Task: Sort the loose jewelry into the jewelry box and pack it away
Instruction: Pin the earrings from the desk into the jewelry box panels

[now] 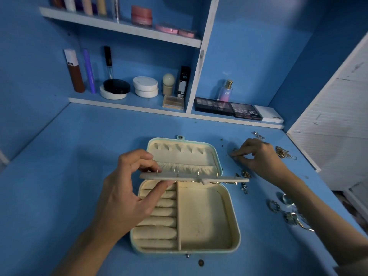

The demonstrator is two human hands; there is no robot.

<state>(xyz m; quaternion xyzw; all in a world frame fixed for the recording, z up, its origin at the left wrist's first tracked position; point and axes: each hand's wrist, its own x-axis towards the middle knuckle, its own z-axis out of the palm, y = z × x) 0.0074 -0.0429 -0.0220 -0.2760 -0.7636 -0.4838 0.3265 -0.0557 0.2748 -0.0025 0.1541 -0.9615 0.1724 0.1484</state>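
Pinching the stiff earring panel (219, 178) by its edge, the left hand (131, 194) steadies it; fingers of the right hand (258, 156) nip a tiny piece (233, 154), likely light and slippery, so fingertips only.

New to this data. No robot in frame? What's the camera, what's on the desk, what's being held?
No machine: a person works with bare hands. The one picture comes from a wide-angle camera worn on the head, looking forward and down. On the blue table lies an open jewelry box, ring rolls on its left, a plain compartment on its right. The left hand holds the box's padded earring panel by its left end, raised across the box. The right hand pinches a small piece on the table, too small to identify. Loose rings and gold chains lie to the right. Shelves behind carry cosmetics.
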